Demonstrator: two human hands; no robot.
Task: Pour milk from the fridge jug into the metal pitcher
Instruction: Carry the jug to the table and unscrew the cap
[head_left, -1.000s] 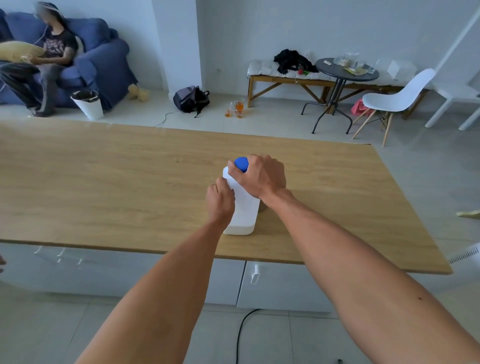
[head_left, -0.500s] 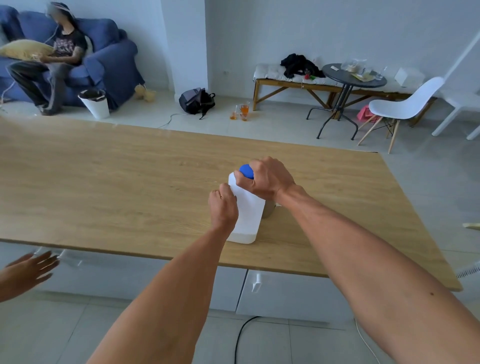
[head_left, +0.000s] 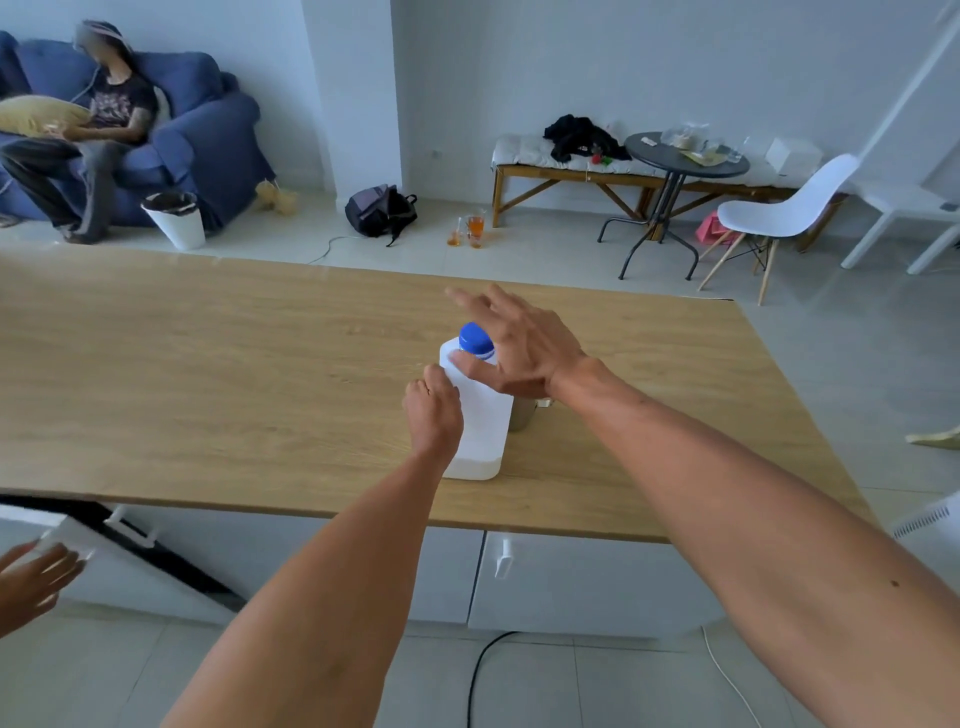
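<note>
the wooden table (head_left: 208, 374) carries the upright milk jug (head_left: 480, 426) and, behind it, seemingly the metal pitcher (head_left: 522, 415).

Left hand (head_left: 434, 415) steadies jug (head_left: 480, 415); right hand (head_left: 519, 348) splayed.

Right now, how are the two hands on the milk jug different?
The left hand is curled around the side of the white jug, gripping it. The right hand is spread open, fingers splayed, with only the thumb near the blue cap. The left hand sits lower, against the jug's body; the right hand is higher, at the top. Both reach over the wooden table to the same jug.
</note>
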